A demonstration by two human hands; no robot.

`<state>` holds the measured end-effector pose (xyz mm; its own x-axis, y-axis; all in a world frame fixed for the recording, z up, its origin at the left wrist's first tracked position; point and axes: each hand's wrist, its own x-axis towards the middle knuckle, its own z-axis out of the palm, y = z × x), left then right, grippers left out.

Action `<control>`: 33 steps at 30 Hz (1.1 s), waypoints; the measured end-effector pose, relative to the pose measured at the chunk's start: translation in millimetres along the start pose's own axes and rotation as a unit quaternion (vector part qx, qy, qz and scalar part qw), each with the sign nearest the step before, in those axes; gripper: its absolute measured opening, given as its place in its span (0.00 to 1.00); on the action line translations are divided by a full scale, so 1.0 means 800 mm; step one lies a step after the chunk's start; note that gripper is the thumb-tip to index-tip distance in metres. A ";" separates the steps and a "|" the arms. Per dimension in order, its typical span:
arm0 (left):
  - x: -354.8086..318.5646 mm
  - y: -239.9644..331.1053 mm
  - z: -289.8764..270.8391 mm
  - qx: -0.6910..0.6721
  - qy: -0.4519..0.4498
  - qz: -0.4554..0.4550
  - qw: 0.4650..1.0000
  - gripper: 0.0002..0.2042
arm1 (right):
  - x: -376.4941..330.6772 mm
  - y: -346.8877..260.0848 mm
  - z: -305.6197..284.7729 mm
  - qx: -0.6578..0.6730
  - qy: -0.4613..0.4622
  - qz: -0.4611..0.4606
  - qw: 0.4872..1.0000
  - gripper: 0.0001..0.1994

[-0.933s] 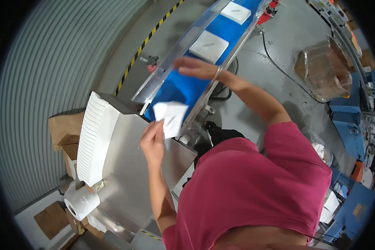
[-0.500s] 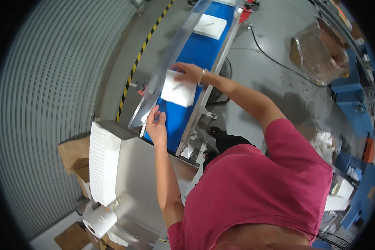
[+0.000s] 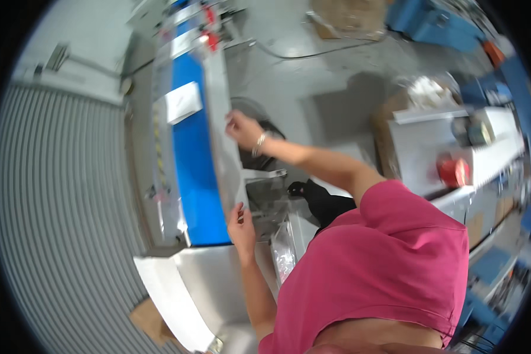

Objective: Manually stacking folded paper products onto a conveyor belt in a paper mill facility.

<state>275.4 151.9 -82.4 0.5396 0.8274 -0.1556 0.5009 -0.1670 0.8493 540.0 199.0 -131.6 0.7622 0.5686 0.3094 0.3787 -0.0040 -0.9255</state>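
My right hand point(image 3: 243, 128) hovers by the right side rail point(image 3: 219, 106) of a conveyor, its fingers curled and blurred; whether anything is in them cannot be made out. Lower down, beside the near end of the same rail, my left hand point(image 3: 241, 230) has its fingers loosely bent and apart, with nothing visible in them. On the blue belt point(image 3: 194, 171) lies a flat white stack point(image 3: 183, 102), to the left of my right hand and apart from it. Another white stack point(image 3: 183, 45) sits farther up the belt.
A pale metal housing point(image 3: 209, 283) adjoins the belt's near end. At the right stands a worktable point(image 3: 422, 147) with a red roll point(image 3: 453, 171) on it. A cardboard box point(image 3: 351, 17) and a black cable point(image 3: 312, 55) lie on the floor beyond. Ribbed grey wall point(image 3: 65, 194) at left.
The view has swung to the right. My right hand has come off the white stack it was touching and is now beside the rail. My left hand has also moved to the belt's right side.
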 end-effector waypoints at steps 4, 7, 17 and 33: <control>-0.020 0.027 0.069 0.050 -0.085 0.177 0.979 0.11 | -0.149 -0.029 -0.091 0.109 -0.053 0.107 0.987 0.13; -0.057 0.072 0.107 0.007 -0.079 0.156 0.985 0.12 | -0.238 -0.072 -0.157 -0.001 -0.089 0.090 0.992 0.16; -0.168 0.232 0.339 -0.003 -0.311 0.311 0.898 0.20 | -0.378 -0.162 -0.607 -0.438 0.217 -0.075 0.869 0.14; -0.266 0.324 0.598 0.150 -0.081 0.533 0.829 0.24 | -0.434 -0.080 -0.794 -0.544 0.080 -0.127 0.826 0.16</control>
<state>614.3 -324.3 -70.4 0.8558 0.0458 0.5153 -0.1858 -0.9023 0.3889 584.7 -521.1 -41.3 0.6124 0.5490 0.5688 0.7179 -0.6875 -0.1094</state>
